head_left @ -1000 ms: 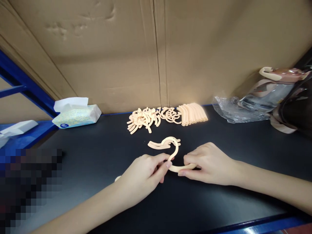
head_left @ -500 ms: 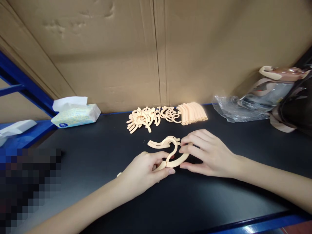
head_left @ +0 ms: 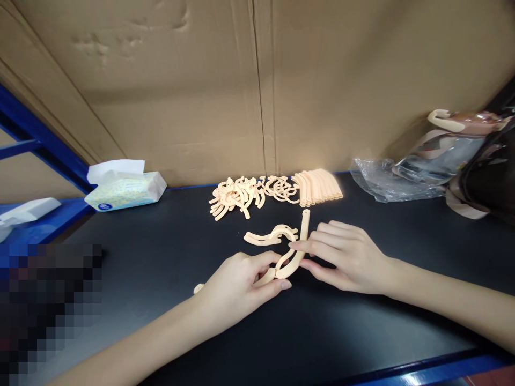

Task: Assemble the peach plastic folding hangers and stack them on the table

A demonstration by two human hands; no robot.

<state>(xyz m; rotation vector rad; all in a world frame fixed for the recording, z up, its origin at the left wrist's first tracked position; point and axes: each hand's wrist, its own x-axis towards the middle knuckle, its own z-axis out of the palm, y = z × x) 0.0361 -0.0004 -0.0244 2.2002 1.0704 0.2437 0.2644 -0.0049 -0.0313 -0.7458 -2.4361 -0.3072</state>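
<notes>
I see cream hanger (head_left: 295, 264) just below frame centre, one arm (head_left: 304, 230) angled up. Left hand (head_left: 239, 281) pinched closed on other arm (head_left: 266, 277), near joint (head_left: 276, 272). Right hand (head_left: 346, 258) half-open against angled arm; whether gripping, I cannot tell. Curved pieces (head_left: 261, 242) just above on black tabletop (head_left: 362, 338). Mid-frame, farther back: loose pile (head_left: 233, 198), neat row (head_left: 318, 187). Tissue pack (head_left: 126, 190) frame left.

Left hand (head_left: 239, 279) curled — apparently pinching, right hand (head_left: 349, 260) loosely bent

This looks like a workshop. A blue frame (head_left: 56, 153) edges the black bench (head_left: 354, 332), cardboard (head_left: 181, 96) stands behind, and beige parts (head_left: 319, 187) (many alike) lie grouped.
</notes>
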